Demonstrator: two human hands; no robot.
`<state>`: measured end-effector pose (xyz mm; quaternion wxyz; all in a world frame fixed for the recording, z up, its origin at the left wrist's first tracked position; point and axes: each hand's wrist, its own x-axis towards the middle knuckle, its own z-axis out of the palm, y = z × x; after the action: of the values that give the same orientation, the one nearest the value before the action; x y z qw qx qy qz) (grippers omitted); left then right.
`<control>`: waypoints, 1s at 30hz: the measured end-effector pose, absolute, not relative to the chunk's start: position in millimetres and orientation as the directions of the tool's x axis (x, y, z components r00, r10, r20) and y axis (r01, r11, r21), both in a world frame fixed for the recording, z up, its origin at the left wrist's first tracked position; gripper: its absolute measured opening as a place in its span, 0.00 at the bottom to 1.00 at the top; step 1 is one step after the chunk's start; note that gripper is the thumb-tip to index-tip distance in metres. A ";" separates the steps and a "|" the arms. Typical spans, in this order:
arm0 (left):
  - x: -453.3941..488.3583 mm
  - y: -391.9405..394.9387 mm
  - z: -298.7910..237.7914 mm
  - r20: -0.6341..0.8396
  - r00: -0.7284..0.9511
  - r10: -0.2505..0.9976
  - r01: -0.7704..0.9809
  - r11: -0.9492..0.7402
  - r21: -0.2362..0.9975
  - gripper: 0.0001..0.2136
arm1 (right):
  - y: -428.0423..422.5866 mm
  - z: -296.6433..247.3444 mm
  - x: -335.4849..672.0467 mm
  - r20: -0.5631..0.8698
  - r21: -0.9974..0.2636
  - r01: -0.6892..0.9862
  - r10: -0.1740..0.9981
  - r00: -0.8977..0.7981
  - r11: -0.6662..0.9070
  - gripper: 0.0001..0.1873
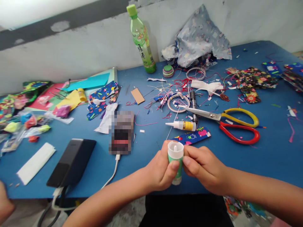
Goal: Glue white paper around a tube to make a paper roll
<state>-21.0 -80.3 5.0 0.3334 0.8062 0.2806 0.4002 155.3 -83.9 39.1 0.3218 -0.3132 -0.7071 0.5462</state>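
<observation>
A green and white glue stick (175, 154) stands roughly upright between my hands at the table's front edge, its white open rim facing up. My left hand (163, 170) is wrapped round it from the left, thumb across the front. From the right, my right hand (202, 167) presses its closed fingertips against the tube's side; part of its grip is hidden. Just beyond them lie a blue patterned fabric strip (201, 135) and a small glue bottle (187, 126) with a yellow label. Large scissors (217, 117) with yellow and red handles lie behind my right hand.
A phone (124, 132) and a black power bank (72, 162) with cables lie to the left. Thread, a black marker (193, 105) and fabric scraps (254, 80) cover the back. A green tea bottle (143, 44) stands by the wall. Another person's hand (4, 201) shows lower left.
</observation>
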 end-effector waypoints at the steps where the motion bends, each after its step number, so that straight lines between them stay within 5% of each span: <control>1: -21.2 -80.2 4.6 0.454 0.526 0.719 0.195 -0.622 0.758 0.15 | -83.3 39.2 155.5 0.108 -0.974 0.098 0.794 -0.599 0.206 0.12; 13: -21.2 -74.6 2.3 0.392 0.514 0.763 0.191 -0.547 0.815 0.13 | -78.0 39.4 158.8 0.093 -0.933 0.243 0.831 -0.548 0.265 0.13; 17: -23.9 -69.9 -1.3 0.404 0.441 0.801 0.202 -0.528 0.825 0.13 | -74.3 42.4 159.7 0.117 -0.955 0.201 0.901 -0.417 0.217 0.06; 21: -26.2 -66.6 -0.6 0.466 0.423 0.778 0.287 -0.602 0.745 0.15 | -71.0 43.4 160.7 0.108 -0.970 0.173 0.939 -0.327 0.172 0.07; 30: -25.1 -61.6 9.8 0.640 0.410 0.650 0.447 -0.754 0.480 0.14 | -71.3 50.9 167.2 0.265 -0.893 0.291 0.923 -0.278 0.344 0.06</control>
<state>-25.1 -61.6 9.8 0.1176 0.8314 0.3300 0.4314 167.2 -71.3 50.9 0.4186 -0.4308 -0.7049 0.3773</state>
